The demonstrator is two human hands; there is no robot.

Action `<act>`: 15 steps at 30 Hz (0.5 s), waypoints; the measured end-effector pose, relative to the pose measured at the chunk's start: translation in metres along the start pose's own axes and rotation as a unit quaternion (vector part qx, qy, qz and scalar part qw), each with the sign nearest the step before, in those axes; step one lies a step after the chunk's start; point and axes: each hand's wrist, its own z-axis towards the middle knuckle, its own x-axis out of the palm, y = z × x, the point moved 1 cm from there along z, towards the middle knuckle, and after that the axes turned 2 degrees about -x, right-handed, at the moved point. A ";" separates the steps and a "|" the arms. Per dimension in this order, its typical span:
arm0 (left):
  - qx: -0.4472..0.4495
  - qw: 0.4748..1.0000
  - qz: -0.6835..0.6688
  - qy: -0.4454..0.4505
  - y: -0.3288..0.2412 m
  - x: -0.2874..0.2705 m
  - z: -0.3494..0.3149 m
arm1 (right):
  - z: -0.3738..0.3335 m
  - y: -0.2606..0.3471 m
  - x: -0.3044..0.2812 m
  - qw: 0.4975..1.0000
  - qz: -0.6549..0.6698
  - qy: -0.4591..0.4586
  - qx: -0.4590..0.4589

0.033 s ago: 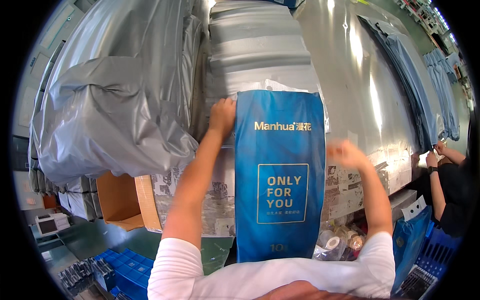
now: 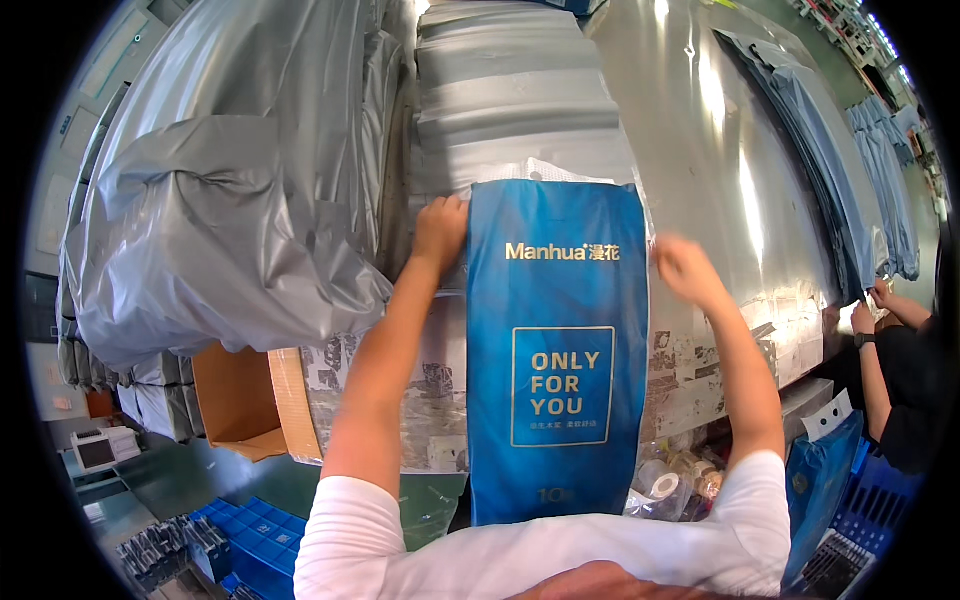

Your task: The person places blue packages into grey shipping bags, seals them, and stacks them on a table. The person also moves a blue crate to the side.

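A long blue plastic packaging bag [image 2: 558, 290] with pale gold lettering lies flat in front of me, its white header strip [image 2: 548, 172] showing at the top. My left hand [image 2: 441, 230] is closed on the bag's upper left edge, the fingertips partly hidden behind it. Beside the upper right edge is my right hand [image 2: 684, 270], its fingers curled in and slightly blurred. Whether it grips anything there I cannot make out. Under and beyond the bag lies a stack of silver-grey plastic sheets [image 2: 515, 90].
Bulky grey plastic bags [image 2: 230, 230] pile up on the left above an open cardboard box [image 2: 240, 395]. Rolls of tape [image 2: 662, 487] sit at lower right, near another blue bag [image 2: 822, 465]. At far right another person's hands [image 2: 870, 305] work by blue-grey bags [image 2: 815, 150].
My right hand has moved up along the bag's right edge. The blue bag and my left hand have shifted very slightly left.
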 end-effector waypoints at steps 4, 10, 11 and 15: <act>-0.055 0.997 -0.015 0.043 -0.004 -0.002 0.027 | 0.127 -0.083 -0.029 0.995 -0.071 -0.037 0.055; -0.172 0.965 -0.173 -0.098 0.002 -0.032 0.035 | 0.144 -0.005 -0.009 0.924 -0.259 -0.282 -0.005; -0.123 0.952 -0.213 -0.182 -0.004 -0.040 0.029 | 0.135 0.001 -0.009 0.921 -0.174 -0.347 0.006; -0.024 0.953 -0.252 -0.166 -0.018 -0.058 -0.034 | 0.092 -0.005 0.011 0.877 -0.081 -0.441 -0.171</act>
